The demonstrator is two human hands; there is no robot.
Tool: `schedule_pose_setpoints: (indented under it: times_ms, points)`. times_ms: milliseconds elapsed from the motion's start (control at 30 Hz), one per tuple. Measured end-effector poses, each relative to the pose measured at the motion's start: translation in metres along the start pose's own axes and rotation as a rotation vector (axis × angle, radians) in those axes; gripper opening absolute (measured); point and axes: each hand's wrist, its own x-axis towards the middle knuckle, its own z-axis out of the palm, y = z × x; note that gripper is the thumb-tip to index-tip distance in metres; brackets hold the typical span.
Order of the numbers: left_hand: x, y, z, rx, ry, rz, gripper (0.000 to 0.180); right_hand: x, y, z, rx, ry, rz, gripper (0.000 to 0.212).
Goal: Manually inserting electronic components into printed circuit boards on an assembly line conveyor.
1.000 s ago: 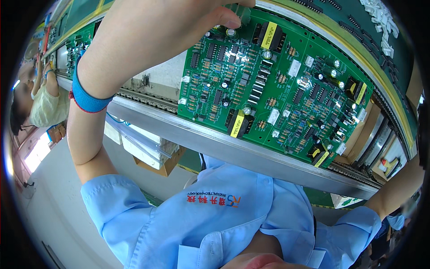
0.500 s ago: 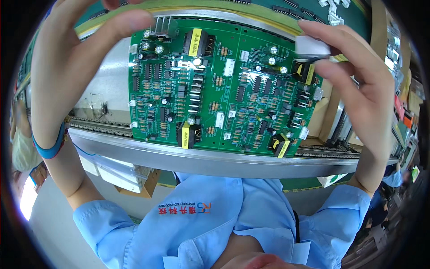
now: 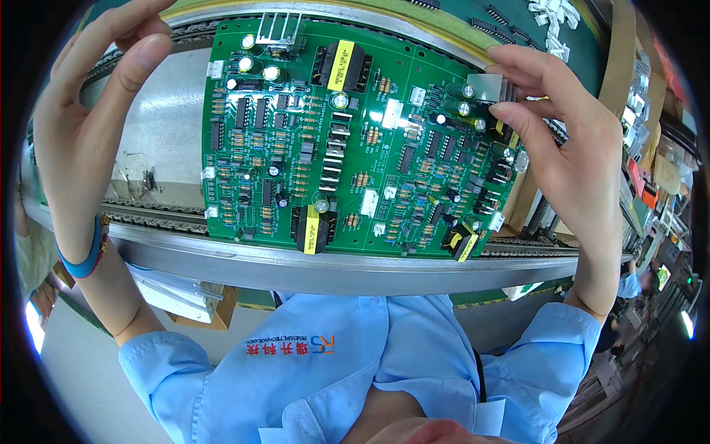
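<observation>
Heatsink (image 3: 489, 84) shifts left, right hand (image 3: 568, 129) pinching it at the circuit board's (image 3: 403, 78) upper-right corner; left hand (image 3: 89, 111) open, farther off.

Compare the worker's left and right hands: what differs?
The left hand is empty; the right hand grips a finned grey metal piece. The left hand is left of the circuit board; the right hand is at its upper right. The left wrist wears a blue band; the right wrist shows none. Both hands are ungloved.
</observation>
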Motion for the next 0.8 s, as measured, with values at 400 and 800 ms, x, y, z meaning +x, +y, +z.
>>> schedule_pose_setpoints:
  times_ms: [400,800]
  points:
    - [-0.011,0.009,0.004,-0.56,0.264,-0.087,0.025,-0.006,-0.008,0.007,-0.067,0.091,-0.045,0.043]
    - [-0.03,0.039,-0.002,-0.8,-0.161,-0.138,0.029,0.016,0.0,-0.02,-0.002,0.047,0.038,0.037]
